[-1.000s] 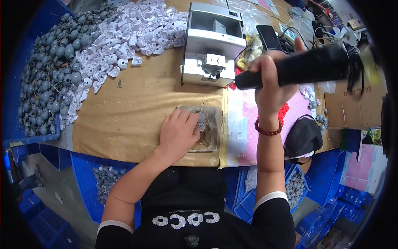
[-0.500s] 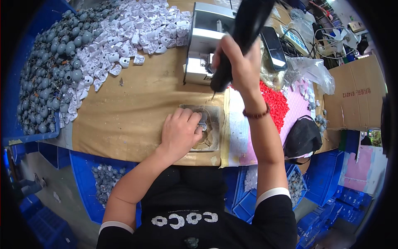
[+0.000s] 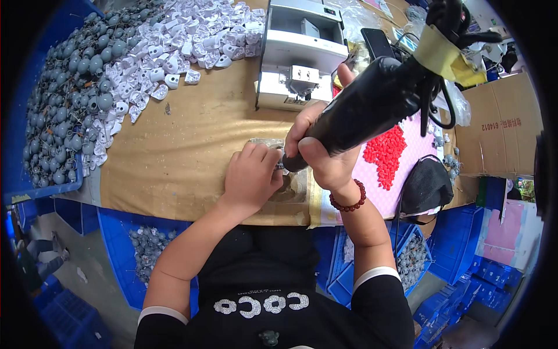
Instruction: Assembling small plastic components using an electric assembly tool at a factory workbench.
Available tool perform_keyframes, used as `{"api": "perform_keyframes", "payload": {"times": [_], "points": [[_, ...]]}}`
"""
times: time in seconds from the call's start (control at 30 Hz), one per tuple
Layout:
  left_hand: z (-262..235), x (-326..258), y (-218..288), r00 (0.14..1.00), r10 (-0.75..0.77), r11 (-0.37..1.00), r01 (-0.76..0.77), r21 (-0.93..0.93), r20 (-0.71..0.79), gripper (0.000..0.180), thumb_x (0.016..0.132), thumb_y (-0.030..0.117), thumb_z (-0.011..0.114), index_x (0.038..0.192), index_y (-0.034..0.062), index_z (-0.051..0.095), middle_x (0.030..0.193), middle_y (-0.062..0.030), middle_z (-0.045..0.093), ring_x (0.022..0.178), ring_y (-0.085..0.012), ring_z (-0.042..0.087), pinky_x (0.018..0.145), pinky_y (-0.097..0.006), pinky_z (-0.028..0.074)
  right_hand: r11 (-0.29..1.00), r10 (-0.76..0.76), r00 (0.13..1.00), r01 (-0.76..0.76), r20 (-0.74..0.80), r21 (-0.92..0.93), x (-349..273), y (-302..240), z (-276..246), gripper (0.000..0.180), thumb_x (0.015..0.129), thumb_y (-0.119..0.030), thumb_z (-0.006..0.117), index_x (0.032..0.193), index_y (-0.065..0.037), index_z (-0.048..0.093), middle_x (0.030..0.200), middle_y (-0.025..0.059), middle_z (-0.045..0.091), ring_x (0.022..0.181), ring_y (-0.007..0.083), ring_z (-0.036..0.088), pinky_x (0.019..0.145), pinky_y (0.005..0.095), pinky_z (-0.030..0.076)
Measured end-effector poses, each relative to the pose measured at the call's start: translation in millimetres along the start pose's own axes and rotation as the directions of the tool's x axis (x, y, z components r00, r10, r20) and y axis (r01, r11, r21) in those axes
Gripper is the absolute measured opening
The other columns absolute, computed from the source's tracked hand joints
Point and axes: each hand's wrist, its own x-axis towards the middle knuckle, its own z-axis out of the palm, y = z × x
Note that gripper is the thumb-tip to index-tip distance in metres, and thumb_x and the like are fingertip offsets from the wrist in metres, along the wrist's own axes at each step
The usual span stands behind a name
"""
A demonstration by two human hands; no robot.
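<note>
A: Head view. Count?
B: Two bare hands, one black tool (image 3: 366,107), one plate (image 3: 299,193) on the bench (image 3: 174,163), one silver machine (image 3: 296,61), one phone (image 3: 378,43), one cardboard box (image 3: 500,131), one black pouch (image 3: 427,186).
A: Loose parts?
B: Three heaps, too many to count: grey balls (image 3: 64,116) in a blue bin (image 3: 14,139), white shells (image 3: 203,29), red bits (image 3: 385,154) on a pink sheet (image 3: 372,189).
A: Right hand (image 3: 325,154)?
B: Grip closed round the tool, fingers and thumb wrapped. Tool tilted, lower end at the left fingertips.
A: Left hand (image 3: 250,177)?
B: Over the plate, fingers curled. Small grey part (image 3: 279,166) at the fingertips, mostly hidden. Can't tell if the grip pinches it or only steadies it.
A: Materials, shapes?
B: Tool: smooth, thick cylinder, yellowish tape at its upper end. Plate: squarish, worn, roundish recess. Balls: round, smooth. Shells: hollow, plastic-looking, glossy. Bench cover: brown, creased. Pouch: looks like soft cloth. One bracelet (image 3: 349,198), dark red round beads, right wrist.
</note>
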Motion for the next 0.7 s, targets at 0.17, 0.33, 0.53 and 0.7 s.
{"api": "perform_keyframes", "payload": {"times": [0.17,0.33,0.53,0.7], "points": [[-11,7,5,0.992,-0.059,0.997,0.064,-0.047,0.109,0.027,0.072,0.014,0.073,0.094,0.0124,0.058,0.092,-0.0048,0.057,0.095,-0.0271,0.058,0.075,-0.042,0.048,0.982,-0.048,0.991,0.07,0.124,-0.174,-10,3,-9,0.055,0.077,0.006,0.074,0.12,-0.005,0.042,0.082,0.0074,0.061,0.069,0.0154,0.061,0.063,0.0288,0.05],[-8,5,1,0.998,-0.013,0.999,0.016,-0.049,0.065,0.028,0.069,0.012,0.073,0.092,0.0119,0.057,0.092,-0.0055,0.057,0.094,-0.0281,0.058,0.075,-0.043,0.048,0.885,-0.097,0.936,0.236,0.339,-0.401,-17,4,-21,0.071,0.078,0.005,0.073,0.135,-0.008,0.031,0.085,0.0091,0.06,0.07,0.0172,0.062,0.064,0.0302,0.051],[-4,5,-1,0.999,0.04,0.998,-0.04,-0.04,0.003,0.033,0.065,0.012,0.074,0.093,0.0108,0.057,0.092,-0.0059,0.058,0.094,-0.0292,0.058,0.076,-0.043,0.048,0.784,-0.109,0.881,0.361,0.46,-0.504,-23,3,-21,0.091,0.08,0.003,0.072,0.152,-0.013,0.019,0.088,0.0113,0.06,0.071,0.0193,0.063,0.066,0.0319,0.054],[-9,5,1,0.999,0.01,0.995,-0.006,-0.101,0.038,0.032,0.067,0.012,0.074,0.093,0.0101,0.057,0.093,-0.0066,0.058,0.095,-0.0301,0.057,0.077,-0.043,0.049,0.863,-0.105,0.918,0.275,0.382,-0.424,-21,9,-22,0.089,0.078,0.005,0.07,0.151,-0.008,0.021,0.083,0.0108,0.061,0.069,0.017,0.062,0.065,0.0292,0.052]]}}
